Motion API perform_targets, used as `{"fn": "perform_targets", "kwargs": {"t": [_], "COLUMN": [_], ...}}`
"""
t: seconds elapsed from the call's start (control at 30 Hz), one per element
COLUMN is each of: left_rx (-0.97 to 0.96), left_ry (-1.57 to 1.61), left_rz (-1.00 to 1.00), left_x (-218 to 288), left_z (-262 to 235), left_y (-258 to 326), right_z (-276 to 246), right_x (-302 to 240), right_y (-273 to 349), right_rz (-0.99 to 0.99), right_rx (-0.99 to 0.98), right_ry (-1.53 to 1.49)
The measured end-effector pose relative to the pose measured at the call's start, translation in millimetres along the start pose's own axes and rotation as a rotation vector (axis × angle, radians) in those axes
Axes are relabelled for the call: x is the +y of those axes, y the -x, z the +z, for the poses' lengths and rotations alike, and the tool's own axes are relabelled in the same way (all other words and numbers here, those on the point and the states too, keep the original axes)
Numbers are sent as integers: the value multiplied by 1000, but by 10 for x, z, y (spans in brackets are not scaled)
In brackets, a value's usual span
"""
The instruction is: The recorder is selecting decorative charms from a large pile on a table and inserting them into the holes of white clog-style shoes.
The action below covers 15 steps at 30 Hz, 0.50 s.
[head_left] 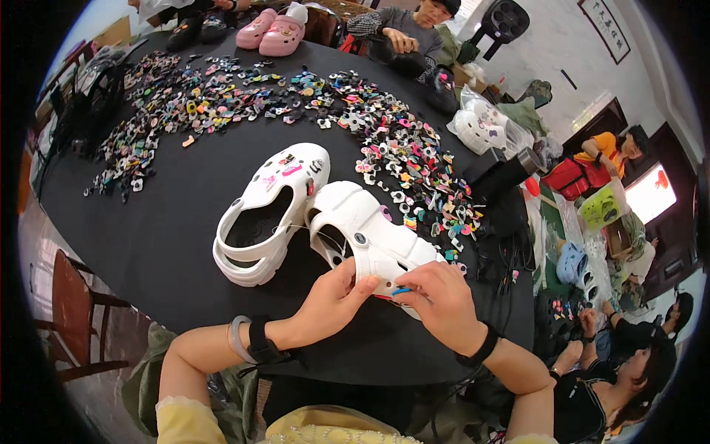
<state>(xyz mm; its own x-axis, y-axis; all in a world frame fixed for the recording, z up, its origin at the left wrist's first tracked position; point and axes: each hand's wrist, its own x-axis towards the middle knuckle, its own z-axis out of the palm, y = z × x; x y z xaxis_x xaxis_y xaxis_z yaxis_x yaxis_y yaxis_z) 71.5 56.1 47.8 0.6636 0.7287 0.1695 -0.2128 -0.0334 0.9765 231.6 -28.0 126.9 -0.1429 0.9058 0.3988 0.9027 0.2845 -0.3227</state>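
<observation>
My left hand [325, 305] is closed on the side of a white clog [359, 211], which lies tilted on its side with its toe to the right. Pinched in my right hand [446, 305] is a small blue piece [401, 291], pressed against the clog's side near the holes. Its exact kind is partly hidden by my fingers, and a bit of red shows beneath it. A thin tie joins this clog to its mate, another white clog [314, 157], which stands upright to the left with pink and black charms on its top.
Loose colourful shoe charms [399, 144] spread in a wide band over the black tabletop [148, 237]. Pink clogs [283, 35] stand at the far edge. A person [421, 29] opposite handles a dark shoe. Bagged white clogs [477, 132] and a black cylinder [525, 163] sit right; a wooden chair [74, 309] left.
</observation>
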Motion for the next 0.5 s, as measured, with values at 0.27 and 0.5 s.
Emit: {"fn": "perform_targets", "kwargs": {"t": [0.27, 0.5], "left_rx": [11, 17], "left_ry": [33, 91], "left_rz": [-33, -55], "left_x": [18, 23], "left_z": [-11, 25], "left_y": [-13, -9], "right_z": [102, 198], "right_x": [-31, 24], "right_y": [-23, 15], "right_rz": [-14, 40], "right_rx": [50, 116], "right_ry": [41, -93]}}
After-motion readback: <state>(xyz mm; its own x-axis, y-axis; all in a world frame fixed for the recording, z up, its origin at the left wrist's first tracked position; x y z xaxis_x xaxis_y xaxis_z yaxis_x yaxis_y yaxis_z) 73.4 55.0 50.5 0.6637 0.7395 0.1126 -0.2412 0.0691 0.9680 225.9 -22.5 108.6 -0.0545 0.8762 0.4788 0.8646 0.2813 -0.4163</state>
